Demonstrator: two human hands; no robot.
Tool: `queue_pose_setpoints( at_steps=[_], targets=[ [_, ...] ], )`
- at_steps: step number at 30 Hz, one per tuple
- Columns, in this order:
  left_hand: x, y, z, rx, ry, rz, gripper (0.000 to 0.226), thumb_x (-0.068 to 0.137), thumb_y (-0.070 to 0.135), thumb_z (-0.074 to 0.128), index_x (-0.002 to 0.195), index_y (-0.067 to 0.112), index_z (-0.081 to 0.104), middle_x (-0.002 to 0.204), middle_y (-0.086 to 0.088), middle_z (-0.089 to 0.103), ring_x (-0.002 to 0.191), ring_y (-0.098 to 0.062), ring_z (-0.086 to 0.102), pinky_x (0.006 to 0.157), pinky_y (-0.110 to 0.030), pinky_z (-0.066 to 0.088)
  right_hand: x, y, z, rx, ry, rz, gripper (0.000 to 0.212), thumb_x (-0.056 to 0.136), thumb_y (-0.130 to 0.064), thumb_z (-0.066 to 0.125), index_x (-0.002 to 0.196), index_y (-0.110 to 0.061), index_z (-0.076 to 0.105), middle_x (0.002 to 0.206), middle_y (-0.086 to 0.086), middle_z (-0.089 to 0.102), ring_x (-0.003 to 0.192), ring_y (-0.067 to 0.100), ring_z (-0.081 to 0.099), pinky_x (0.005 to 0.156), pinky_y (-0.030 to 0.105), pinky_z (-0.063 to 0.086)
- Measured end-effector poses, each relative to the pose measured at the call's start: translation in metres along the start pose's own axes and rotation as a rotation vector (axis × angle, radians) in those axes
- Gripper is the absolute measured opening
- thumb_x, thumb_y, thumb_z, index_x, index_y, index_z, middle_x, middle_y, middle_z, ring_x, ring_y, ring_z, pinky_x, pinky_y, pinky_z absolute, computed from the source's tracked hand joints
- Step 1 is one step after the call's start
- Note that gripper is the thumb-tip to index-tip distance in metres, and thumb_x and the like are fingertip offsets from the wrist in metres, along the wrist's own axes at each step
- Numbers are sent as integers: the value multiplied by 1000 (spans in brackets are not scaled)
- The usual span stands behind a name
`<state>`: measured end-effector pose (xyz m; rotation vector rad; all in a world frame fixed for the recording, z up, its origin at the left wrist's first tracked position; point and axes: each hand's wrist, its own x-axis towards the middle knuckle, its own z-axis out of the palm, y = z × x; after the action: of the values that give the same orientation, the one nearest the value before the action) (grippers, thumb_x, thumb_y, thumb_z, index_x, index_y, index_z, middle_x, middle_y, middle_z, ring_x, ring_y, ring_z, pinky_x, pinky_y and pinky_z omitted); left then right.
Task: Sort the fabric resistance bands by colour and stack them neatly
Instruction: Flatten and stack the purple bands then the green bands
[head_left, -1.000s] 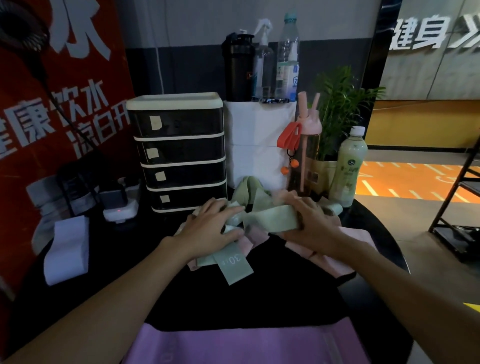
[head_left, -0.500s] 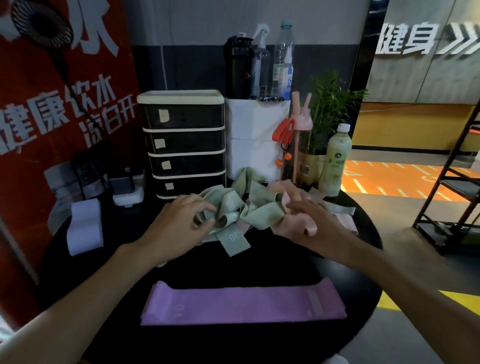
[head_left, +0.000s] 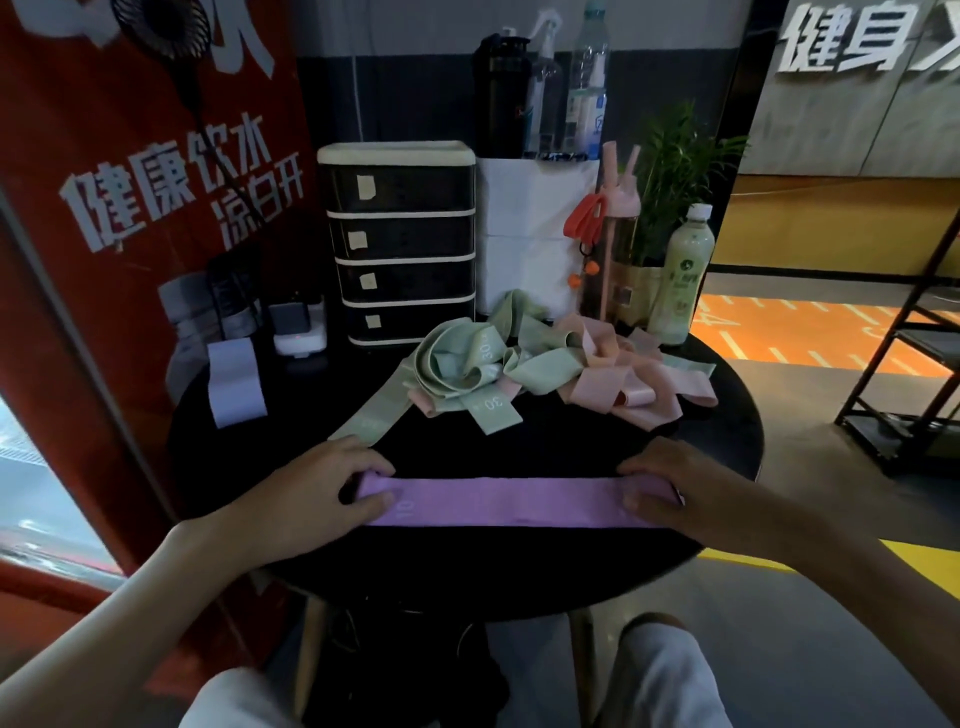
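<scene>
Purple fabric resistance band (head_left: 509, 501) lay flat at lower centre; my left hand (head_left: 306, 496) and right hand (head_left: 680, 491) pinched its ends.

We see two forearms (head_left: 130, 597), bare from the wrists back to the frame's lower corners, with the left hand (head_left: 311, 493) and the right hand (head_left: 675, 488) likewise uncovered. Below the hands, nearer to us, both knees wear a pale whitish fabric garment (head_left: 670, 680). Whether it is trousers or shorts we cannot tell.
</scene>
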<state>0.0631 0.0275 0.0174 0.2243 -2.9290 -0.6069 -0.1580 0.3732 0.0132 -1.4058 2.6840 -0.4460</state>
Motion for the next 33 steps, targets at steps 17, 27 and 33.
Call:
queue_pose_setpoints(
  at_steps=[17, 27, 33],
  targets=[
    [9, 16, -13, 8, -100, -45, 18, 90, 38, 70, 104, 27, 66, 100, 13, 65, 89, 2, 61, 79, -15, 48, 1, -23, -21, 171, -192, 135, 23, 92, -32, 64, 112, -25, 53, 106, -6, 53, 83, 15, 62, 67, 25, 52],
    [6, 13, -8, -52, -89, -9, 11, 93, 32, 65, 96, 30, 54, 90, 0, 62, 81, -17, 59, 77, -44, 52, 1, -24, -22, 83, -71, 58, 9, 89, -30, 67, 88, -30, 59, 92, -13, 58, 82, 3, 54, 65, 16, 42],
    [8, 16, 1, -90, 169, 96, 6, 100, 23, 55, 104, 25, 59, 98, 17, 51, 95, 0, 53, 79, -12, 37, -2, -24, -17, 143, 296, 54, 9, 90, -27, 66, 97, -27, 61, 90, -11, 60, 76, 2, 54, 62, 24, 41]
  ],
)
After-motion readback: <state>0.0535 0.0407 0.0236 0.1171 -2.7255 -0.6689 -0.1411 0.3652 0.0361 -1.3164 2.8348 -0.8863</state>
